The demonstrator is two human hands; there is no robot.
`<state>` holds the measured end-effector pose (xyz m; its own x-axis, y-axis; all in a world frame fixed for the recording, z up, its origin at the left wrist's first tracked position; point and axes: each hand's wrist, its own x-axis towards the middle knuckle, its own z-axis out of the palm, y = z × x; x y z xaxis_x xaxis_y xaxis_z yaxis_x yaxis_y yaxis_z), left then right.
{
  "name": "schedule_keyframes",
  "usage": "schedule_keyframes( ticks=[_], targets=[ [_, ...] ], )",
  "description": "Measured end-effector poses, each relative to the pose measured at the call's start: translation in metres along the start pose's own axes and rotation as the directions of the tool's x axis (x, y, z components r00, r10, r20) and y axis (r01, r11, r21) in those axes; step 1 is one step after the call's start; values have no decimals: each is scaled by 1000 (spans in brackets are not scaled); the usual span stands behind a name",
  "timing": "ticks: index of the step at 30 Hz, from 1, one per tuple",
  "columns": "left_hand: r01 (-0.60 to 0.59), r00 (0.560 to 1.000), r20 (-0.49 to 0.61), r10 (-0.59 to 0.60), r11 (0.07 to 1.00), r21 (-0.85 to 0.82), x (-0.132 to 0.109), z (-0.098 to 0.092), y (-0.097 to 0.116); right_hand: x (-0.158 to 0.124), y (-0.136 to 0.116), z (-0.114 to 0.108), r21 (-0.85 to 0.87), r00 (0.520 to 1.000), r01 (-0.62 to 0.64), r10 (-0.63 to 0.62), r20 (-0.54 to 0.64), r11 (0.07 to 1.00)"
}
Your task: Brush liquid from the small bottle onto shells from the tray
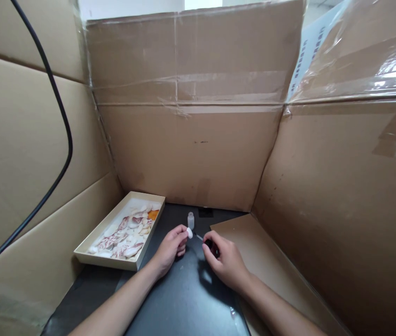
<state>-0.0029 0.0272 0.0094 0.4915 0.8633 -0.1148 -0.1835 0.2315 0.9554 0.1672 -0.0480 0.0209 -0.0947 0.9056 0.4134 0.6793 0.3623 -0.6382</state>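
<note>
Between the thumb and fingers of my left hand (172, 248) is a small white shell (189, 233). My right hand (226, 259) pinches the black cap (212, 247) of a small applicator brush, whose thin light stem (199, 237) points left toward the shell. The dark brush tip is close to the shell; whether they touch I cannot tell. Just behind the shell stands a small translucent bottle (191, 220), upright and uncapped. To the left, a shallow cream box (110, 262) holds many shells (128, 233), white, reddish-striped and one orange.
Tall cardboard walls (191, 154) enclose the black work surface (177, 298) at the back and both sides. A flat cardboard piece (247, 233) lies on the right, partly under my right arm. A black cable (65, 121) hangs down on the left.
</note>
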Motion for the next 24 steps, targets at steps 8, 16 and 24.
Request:
schedule_keyframes(
  ticks=[8,16,24],
  targets=[
    [-7,1000,4,7,1000,17,1,0,-1,-1,-2,0,22,991,44,-46,127,999],
    [-6,1000,-1,6,1000,4,-1,1,1,0,0,1,-6,999,23,-24,-31,1000],
    [-10,1000,3,10,1000,-4,0,0,-1,0,-1,1,37,997,67,-68,21,997]
  ],
)
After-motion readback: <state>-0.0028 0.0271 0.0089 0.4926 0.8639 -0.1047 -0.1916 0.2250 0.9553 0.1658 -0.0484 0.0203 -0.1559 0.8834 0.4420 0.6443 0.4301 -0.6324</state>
